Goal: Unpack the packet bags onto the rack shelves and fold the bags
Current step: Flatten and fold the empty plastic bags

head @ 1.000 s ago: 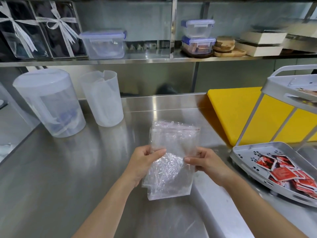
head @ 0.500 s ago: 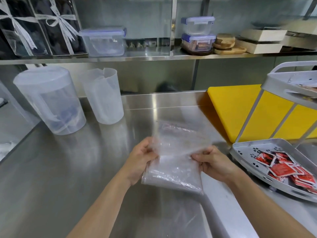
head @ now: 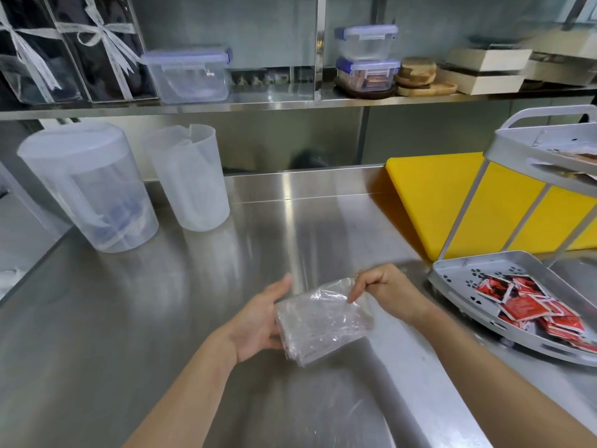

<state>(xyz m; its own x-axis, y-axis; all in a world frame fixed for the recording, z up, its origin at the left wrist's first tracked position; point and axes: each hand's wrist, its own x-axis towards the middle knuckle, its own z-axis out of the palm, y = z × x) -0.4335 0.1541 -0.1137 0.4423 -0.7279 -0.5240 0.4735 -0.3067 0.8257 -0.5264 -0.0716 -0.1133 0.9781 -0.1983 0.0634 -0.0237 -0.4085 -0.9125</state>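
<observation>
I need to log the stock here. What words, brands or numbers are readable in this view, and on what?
No text can be read.
Red packets on the rack's lower shelf: white print, too blurred to read.
Lower lidded container on the wall shelf: printed contents inside, too small to read.
Clear bag held by the left hand and right hand: no print visible.

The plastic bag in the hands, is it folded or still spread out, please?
Folded: the bag is a compact layered rectangle with stacked edges along its near side, held between the left hand and right hand.
</observation>
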